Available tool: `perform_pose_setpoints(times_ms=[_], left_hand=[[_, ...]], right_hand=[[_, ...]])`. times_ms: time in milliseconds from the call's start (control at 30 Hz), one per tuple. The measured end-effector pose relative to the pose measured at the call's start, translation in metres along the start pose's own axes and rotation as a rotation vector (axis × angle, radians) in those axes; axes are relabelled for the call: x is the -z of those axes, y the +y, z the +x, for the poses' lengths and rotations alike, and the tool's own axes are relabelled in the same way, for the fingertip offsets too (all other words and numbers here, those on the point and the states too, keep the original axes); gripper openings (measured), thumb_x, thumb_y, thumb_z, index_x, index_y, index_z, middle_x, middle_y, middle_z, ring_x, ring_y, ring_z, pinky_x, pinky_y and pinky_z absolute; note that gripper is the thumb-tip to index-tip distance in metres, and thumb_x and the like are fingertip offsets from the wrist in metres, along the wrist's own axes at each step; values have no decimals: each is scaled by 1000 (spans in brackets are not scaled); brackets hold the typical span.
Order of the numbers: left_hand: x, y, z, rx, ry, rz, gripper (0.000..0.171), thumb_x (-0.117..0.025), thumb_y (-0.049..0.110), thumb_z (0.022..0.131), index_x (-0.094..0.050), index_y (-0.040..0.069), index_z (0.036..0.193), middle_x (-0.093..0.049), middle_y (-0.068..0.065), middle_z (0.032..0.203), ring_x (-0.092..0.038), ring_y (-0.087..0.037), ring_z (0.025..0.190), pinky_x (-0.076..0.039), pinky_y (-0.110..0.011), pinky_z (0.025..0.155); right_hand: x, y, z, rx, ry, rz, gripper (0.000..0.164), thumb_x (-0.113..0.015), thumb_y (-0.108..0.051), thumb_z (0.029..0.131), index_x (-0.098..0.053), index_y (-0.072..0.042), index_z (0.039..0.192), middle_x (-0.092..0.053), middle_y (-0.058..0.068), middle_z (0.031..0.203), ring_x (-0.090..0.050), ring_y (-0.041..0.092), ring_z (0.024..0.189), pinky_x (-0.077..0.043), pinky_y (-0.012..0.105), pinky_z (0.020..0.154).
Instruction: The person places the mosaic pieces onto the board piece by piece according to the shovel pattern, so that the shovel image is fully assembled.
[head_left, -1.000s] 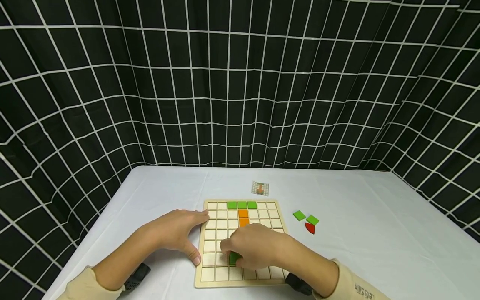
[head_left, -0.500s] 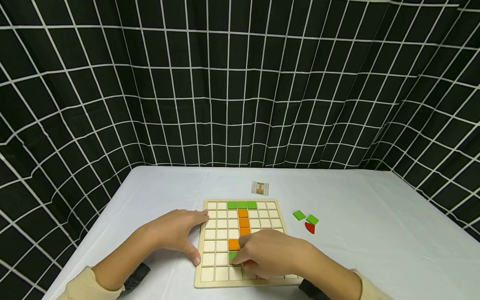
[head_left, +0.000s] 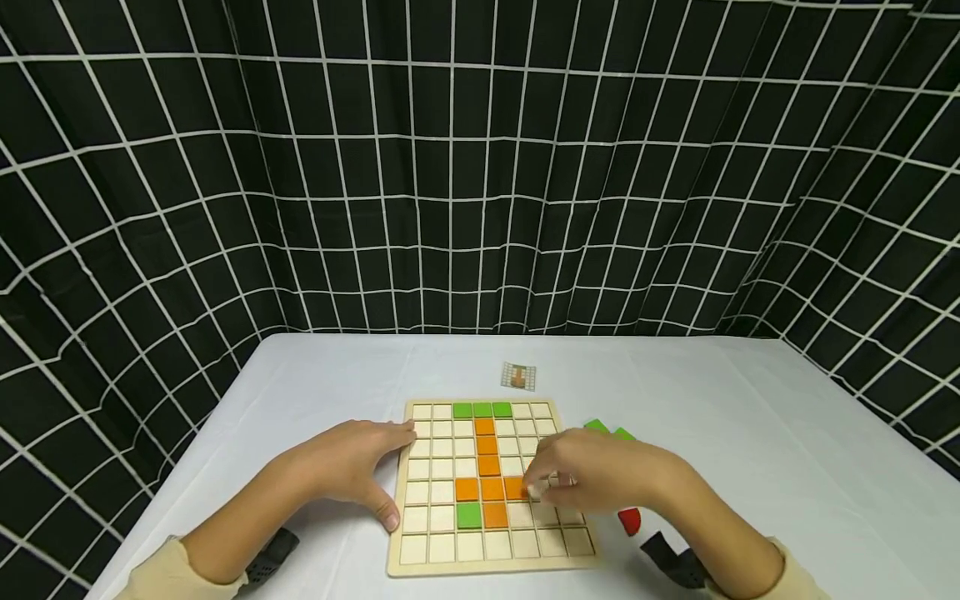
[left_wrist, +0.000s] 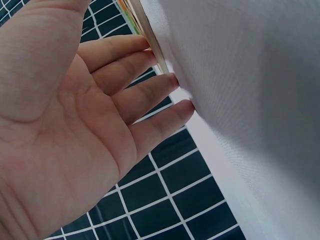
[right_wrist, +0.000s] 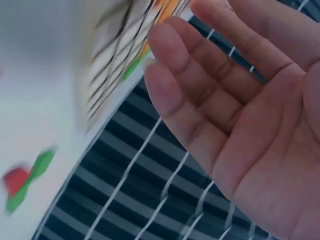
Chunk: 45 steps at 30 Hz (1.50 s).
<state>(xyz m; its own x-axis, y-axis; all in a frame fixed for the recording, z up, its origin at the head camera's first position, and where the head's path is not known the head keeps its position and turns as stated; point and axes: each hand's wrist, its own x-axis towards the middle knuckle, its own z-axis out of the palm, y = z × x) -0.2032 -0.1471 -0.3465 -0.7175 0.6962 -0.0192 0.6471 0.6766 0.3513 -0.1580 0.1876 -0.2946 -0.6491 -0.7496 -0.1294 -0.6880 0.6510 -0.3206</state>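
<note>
A wooden grid board (head_left: 412, 547) lies on the table. My left hand (head_left: 352, 467) rests along its left edge, fingers spread; in the left wrist view the fingertips (left_wrist: 172, 80) lie right at the board's side. Over the board's right half hovers my right hand (head_left: 600, 467), its fingers loosely bent; the right wrist view shows nothing in the palm. On the board, several orange tiles (head_left: 487, 446) form a column with a crossing row. Green tiles (head_left: 482, 410) fill part of the top row, and one green tile (head_left: 468, 515) sits lower, beside the column.
Two loose green tiles (head_left: 596, 426) lie right of the board, partly hidden by my right hand. A red piece (head_left: 630, 522) shows below the right forearm. Behind the board lies a small pattern card (head_left: 518, 376). A black gridded curtain (head_left: 480, 167) stands behind the table.
My right hand has let go of the lower green tile and moved right, uncovering it and the orange tiles around it. The left hand stays in place.
</note>
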Motion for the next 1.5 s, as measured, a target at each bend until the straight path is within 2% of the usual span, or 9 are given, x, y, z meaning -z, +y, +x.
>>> perform_pose_setpoints(times_ms=[133, 233, 333, 400, 567, 900, 1200, 1367, 1500], left_hand=[[-1, -1, -2, 3, 2, 3, 115, -86, 65, 53, -53, -1, 141, -50, -17, 148, -49, -35, 133, -39, -52, 109], [-2, -2, 0, -8, 2, 9, 115, -85, 66, 54, -53, -1, 141, -50, -16, 148, -49, -35, 133, -39, -52, 109], [-1, -2, 1, -15, 3, 17, 114, -86, 65, 54, -53, -2, 141, -50, -16, 148, -50, -34, 133, -40, -51, 109], [-1, -1, 1, -13, 1, 17, 114, -86, 65, 54, -54, -1, 141, -50, -16, 148, -50, -34, 133, -40, -51, 109], [0, -2, 0, 7, -1, 0, 115, -85, 66, 54, -53, -1, 142, -49, -16, 149, -49, -36, 134, -38, -54, 109], [1, -2, -1, -4, 0, -1, 116, -85, 66, 54, -53, -2, 142, -49, -16, 149, -49, -35, 134, -39, -52, 110], [1, -1, 0, -4, -1, 4, 115, -86, 65, 54, -53, -2, 141, -49, -17, 148, -49, -35, 133, -39, -51, 109], [1, 0, -1, -1, -4, -4, 115, -86, 64, 53, -53, -2, 141, -49, -17, 148, -49, -35, 133, -39, -52, 109], [0, 0, 0, -8, -1, -5, 115, -86, 65, 53, -53, -2, 141, -50, -18, 147, -49, -36, 133, -39, -53, 109]], right_hand=[[10, 32, -6, -179, 80, -24, 25, -71, -6, 89, -75, -7, 114, -71, 1, 106, -62, 12, 87, -55, 33, 78], [10, 52, -13, -311, 88, -81, 16, -71, -3, 86, -72, -7, 101, -65, 0, 90, -57, 16, 81, -50, 34, 70], [6, 65, -18, -397, 67, -124, 14, -71, -2, 84, -66, -11, 93, -53, -1, 79, -47, 15, 73, -42, 33, 65], [4, 70, -19, -415, 69, -142, 17, -72, -1, 82, -63, -13, 89, -49, -2, 76, -44, 15, 70, -39, 33, 62], [1, 77, -13, -410, 101, -142, 18, -72, 2, 81, -65, -12, 89, -51, -5, 69, -48, 13, 71, -43, 33, 66], [-1, 81, -13, -430, 89, -122, 18, -77, -2, 82, -61, -11, 81, -52, -4, 70, -48, 14, 67, -43, 31, 62], [-2, 76, -14, -414, 86, -93, 23, -74, -1, 81, -57, -14, 73, -52, -5, 61, -49, 11, 59, -42, 29, 58], [-3, 69, -12, -447, 62, -23, 16, -68, -2, 75, -56, -12, 72, -55, -3, 58, -51, 10, 48, -41, 28, 50], [-3, 67, -13, -448, 61, -11, 14, -68, -3, 75, -57, -12, 73, -55, -2, 62, -51, 10, 49, -41, 28, 50]])
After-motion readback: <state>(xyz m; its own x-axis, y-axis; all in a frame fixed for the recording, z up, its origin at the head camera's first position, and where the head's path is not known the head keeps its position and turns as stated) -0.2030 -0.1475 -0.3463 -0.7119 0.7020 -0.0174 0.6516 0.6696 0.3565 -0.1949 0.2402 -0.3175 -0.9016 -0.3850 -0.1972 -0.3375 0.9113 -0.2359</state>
